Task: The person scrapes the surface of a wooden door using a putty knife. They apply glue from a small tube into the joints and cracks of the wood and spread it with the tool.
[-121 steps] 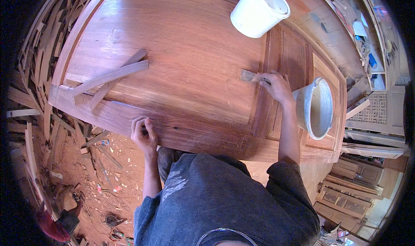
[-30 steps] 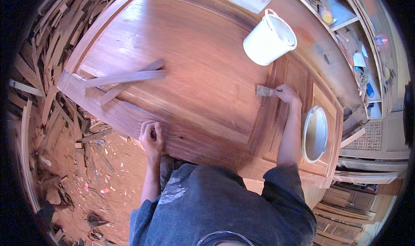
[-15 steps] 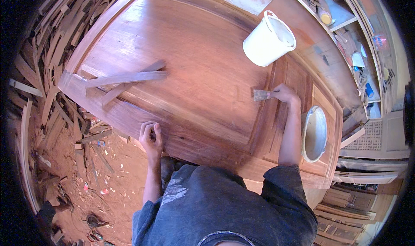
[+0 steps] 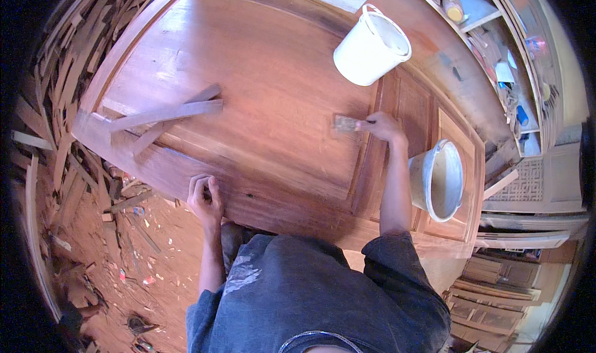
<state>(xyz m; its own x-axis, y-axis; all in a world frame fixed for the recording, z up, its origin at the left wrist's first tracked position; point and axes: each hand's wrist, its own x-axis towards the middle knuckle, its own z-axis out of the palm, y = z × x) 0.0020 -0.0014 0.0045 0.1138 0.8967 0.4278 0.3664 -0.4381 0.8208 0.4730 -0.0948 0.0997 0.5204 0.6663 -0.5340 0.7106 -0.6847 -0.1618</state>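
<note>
A large reddish-brown panelled wooden door [image 4: 279, 61] lies flat in front of me. My right hand [image 4: 386, 128] is closed round a putty knife [image 4: 345, 124], whose flat grey blade points left. The blade is at the big panel's surface, over a small darker patch near its right side. My left hand [image 4: 205, 194] is loosely curled into a fist at the door's near edge, with nothing visible in it. To the right of my right forearm stands an open bucket [image 4: 417, 178] with pale insides. A white bucket [image 4: 366, 52] with a handle is beyond the right hand.
Crossed wooden strips [image 4: 167, 116] lie on the door's left part. Scrap wood [image 4: 68, 98] is heaped at the left, above a littered reddish floor [image 4: 167, 253]. Shelves [image 4: 496, 49] with assorted items run along the far right. Stacked wooden panels [image 4: 496, 285] stand at the lower right.
My right hand has moved the putty knife left, bringing its blade onto the darker patch. The left hand stays curled at the near edge. The whole view has shifted slightly.
</note>
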